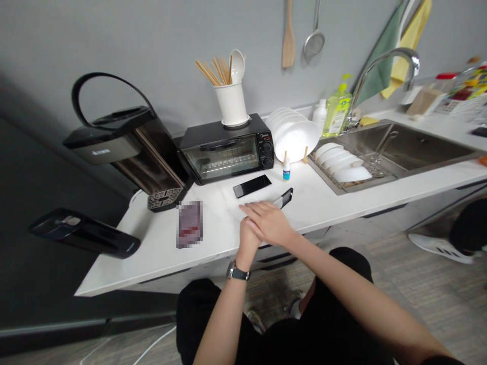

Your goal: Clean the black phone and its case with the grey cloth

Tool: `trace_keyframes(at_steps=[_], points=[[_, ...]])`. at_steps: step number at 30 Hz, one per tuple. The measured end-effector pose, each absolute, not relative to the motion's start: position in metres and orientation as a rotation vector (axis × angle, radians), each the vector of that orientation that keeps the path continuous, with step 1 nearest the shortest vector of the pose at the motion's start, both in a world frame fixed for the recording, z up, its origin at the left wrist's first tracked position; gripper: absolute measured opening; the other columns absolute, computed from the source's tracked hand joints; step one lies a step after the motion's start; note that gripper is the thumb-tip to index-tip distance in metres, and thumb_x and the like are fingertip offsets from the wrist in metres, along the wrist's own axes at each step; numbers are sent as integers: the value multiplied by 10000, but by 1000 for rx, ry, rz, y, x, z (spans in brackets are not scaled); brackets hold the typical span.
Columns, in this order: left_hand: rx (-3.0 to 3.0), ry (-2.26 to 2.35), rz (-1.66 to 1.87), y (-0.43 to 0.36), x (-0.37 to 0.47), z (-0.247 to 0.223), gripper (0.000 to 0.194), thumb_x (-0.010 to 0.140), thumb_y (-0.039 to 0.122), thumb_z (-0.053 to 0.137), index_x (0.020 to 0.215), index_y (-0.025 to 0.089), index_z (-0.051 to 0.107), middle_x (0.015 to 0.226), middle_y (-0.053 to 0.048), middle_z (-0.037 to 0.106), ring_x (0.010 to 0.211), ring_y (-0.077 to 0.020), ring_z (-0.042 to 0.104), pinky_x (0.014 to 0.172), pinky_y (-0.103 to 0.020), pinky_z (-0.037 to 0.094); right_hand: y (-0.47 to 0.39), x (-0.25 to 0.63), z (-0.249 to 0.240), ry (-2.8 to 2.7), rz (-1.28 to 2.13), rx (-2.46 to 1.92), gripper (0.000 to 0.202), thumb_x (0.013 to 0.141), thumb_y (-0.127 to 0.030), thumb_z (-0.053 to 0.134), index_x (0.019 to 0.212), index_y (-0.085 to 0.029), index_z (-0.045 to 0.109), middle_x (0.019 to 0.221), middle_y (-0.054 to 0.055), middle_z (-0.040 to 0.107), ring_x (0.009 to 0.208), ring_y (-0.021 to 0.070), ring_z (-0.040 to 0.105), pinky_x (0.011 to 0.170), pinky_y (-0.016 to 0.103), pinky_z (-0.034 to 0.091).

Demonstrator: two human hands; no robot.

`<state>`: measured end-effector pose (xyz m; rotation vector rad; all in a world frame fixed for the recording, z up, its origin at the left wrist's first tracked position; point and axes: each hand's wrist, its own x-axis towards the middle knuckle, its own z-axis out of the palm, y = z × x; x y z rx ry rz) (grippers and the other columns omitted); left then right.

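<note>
My right hand (268,221) lies over my left hand (249,234) at the front edge of the white counter (216,223). The right fingers are stretched out and pressed on the left hand, whose fingers are mostly hidden beneath. A watch (238,271) is on my left wrist. Just behind the hands is a black-ended, light-coloured tool (286,198), partly covered by the right hand. Beyond it lie a black phone-like slab (252,186) and a small white and blue bottle (286,170). A blurred-out flat item (189,224) rests to the left.
A toaster oven (228,152) with a utensil holder (232,103) on top stands at the back. A black dispenser machine (140,152) and a dark bottle (85,233) are left. Plates (292,134) and a sink (411,147) are right. A person's shoe (439,247) shows below.
</note>
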<state>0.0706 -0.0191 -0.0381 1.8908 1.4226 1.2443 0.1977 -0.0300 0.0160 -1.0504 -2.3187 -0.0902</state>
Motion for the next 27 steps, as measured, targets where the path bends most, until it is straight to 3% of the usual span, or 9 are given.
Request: trace_keyframes(at_steps=[3, 6, 10, 15, 18, 23, 27], points=[[1974, 1342, 1156, -17, 75, -27, 221, 982, 288, 576, 920, 207, 772, 923, -90, 806, 837, -242, 748, 815, -343, 567, 2, 246, 20, -2208, -102, -1298, 409, 1095, -348, 404, 1294, -130, 687, 1240, 149, 737, 1182, 287, 651, 1113, 464, 434], [2012, 1338, 1133, -16, 80, -21, 266, 1018, 357, 548, 1065, 220, 772, 1055, -88, 809, 922, -242, 752, 879, -340, 558, 16, 265, 21, -2135, -107, -1397, 395, 1093, -311, 385, 1139, -149, 742, 1172, 139, 760, 1250, 301, 625, 1186, 518, 352], [1982, 1471, 1083, -16, 78, -29, 228, 973, 257, 556, 910, 187, 764, 888, -96, 790, 850, -252, 746, 858, -370, 571, -14, 220, 15, -2156, -57, -1203, 370, 1066, -300, 425, 1274, -149, 690, 1277, 116, 733, 1358, 293, 557, 1265, 557, 242], [1977, 1470, 1113, -19, 69, -40, 213, 920, 184, 562, 993, 222, 758, 992, -71, 782, 1000, -245, 741, 917, -364, 576, -54, 174, 11, -2320, -17, -925, 507, 1041, -369, 474, 1483, -129, 540, 1521, 148, 571, 1473, 286, 438, 1262, 501, 302], [2017, 1398, 1083, -20, 69, -33, 200, 925, 204, 572, 904, 213, 772, 897, -74, 792, 870, -250, 750, 855, -355, 585, -35, 204, 12, -2303, -47, -1024, 558, 1061, -374, 434, 1549, -105, 459, 1474, 175, 605, 1391, 284, 525, 1209, 479, 374], [2035, 1340, 1126, -20, 78, -19, 268, 1021, 340, 544, 1087, 222, 775, 1094, -84, 807, 966, -248, 756, 916, -344, 564, 14, 269, 14, -2121, -147, -1383, 449, 1079, -368, 401, 1357, -110, 642, 1297, 184, 713, 1291, 313, 605, 1198, 524, 355], [2046, 1396, 1108, -18, 79, -24, 222, 1000, 259, 566, 986, 184, 775, 971, -101, 804, 873, -243, 749, 853, -331, 556, -4, 239, 12, -2140, -120, -1262, 497, 1063, -475, 453, 1319, -101, 657, 1293, 192, 716, 1354, 329, 561, 1249, 563, 267]])
